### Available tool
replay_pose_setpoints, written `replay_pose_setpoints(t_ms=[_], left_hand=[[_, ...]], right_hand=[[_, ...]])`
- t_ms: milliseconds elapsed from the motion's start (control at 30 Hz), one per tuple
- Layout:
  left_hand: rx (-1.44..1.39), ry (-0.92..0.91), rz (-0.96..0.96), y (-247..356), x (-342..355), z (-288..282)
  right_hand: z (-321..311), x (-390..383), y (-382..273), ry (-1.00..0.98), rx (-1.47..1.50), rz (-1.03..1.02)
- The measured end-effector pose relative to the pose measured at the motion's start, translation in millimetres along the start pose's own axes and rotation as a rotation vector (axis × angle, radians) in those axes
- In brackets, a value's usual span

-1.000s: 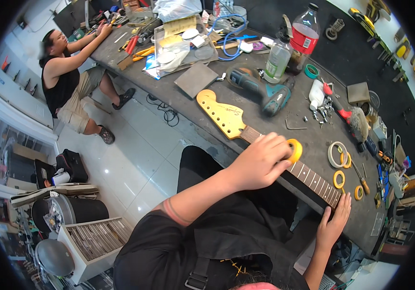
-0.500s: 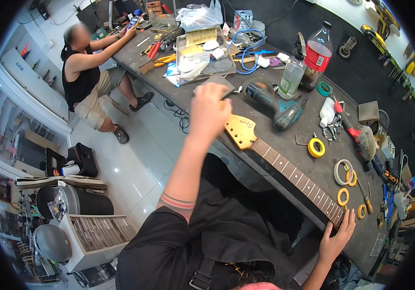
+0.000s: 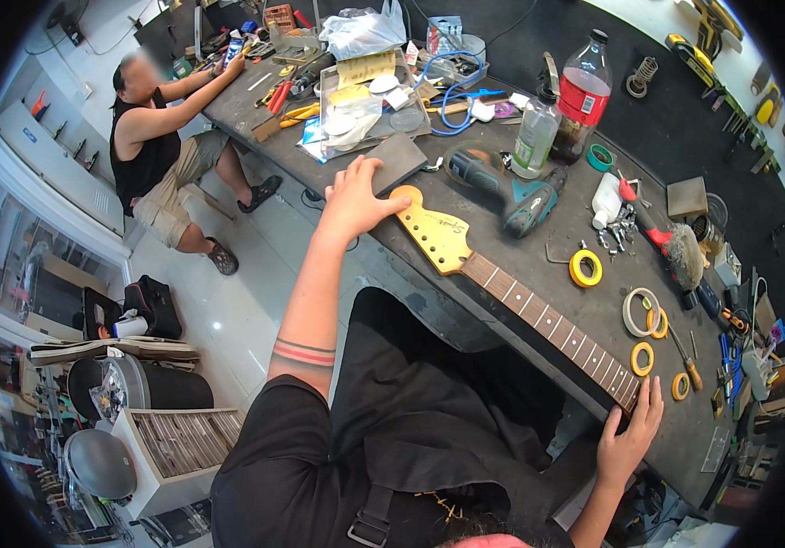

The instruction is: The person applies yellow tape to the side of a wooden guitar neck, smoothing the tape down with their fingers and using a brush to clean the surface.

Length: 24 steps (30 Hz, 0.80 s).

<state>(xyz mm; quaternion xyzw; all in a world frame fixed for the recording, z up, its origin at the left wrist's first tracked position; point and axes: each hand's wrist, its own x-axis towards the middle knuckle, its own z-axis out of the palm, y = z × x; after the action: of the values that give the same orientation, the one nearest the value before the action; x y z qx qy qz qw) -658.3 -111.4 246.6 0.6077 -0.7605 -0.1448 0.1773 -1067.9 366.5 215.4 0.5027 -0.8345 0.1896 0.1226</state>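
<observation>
Guitar neck (image 3: pixel 548 320) — between left fingers (image 3: pixel 356 173) and right fingers (image 3: pixel 655 398).

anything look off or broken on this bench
No clear spill or damage that I can see. The guitar neck looks stripped, with no strings or tuning pegs fitted. Small metal parts lie in a loose heap by the white bottle, which looks untidy.

Mid-frame, we see a wooden guitar neck (image 3: pixel 513 294), its paddle-shaped headstock (image 3: pixel 442 242) yellow, marked and dotted dark, its slim fretboard (image 3: pixel 557 331) brown, striped silver and dotted pale. Right of centre we find a yellow ring-shaped tape roll (image 3: pixel 574 270); upper centre, a teal-and-black plastic power drill (image 3: pixel 534 203).
</observation>
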Motion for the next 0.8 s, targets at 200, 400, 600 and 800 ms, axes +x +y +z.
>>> replay_pose_setpoints(t_ms=[200, 400, 600, 800], left_hand=[[-0.127, 0.271, 0.069, -12.8, 11.1, 11.2], [-0.309, 0.182, 0.107, 11.0, 13.9, 17.9], [-1.652, 0.189, -0.101, -2.6, 30.7, 50.3], [-1.128, 0.167, -0.074, 37.4, 33.1, 29.4]], right_hand=[[14.6, -2.1, -17.3, 0.044, -0.098, -0.038], [6.1, 12.8, -35.5, -0.021, -0.050, -0.042], [17.7, 19.5, -62.4, -0.039, 0.007, -0.125], [18.2, 17.9, -72.7, -0.029, 0.013, -0.133]])
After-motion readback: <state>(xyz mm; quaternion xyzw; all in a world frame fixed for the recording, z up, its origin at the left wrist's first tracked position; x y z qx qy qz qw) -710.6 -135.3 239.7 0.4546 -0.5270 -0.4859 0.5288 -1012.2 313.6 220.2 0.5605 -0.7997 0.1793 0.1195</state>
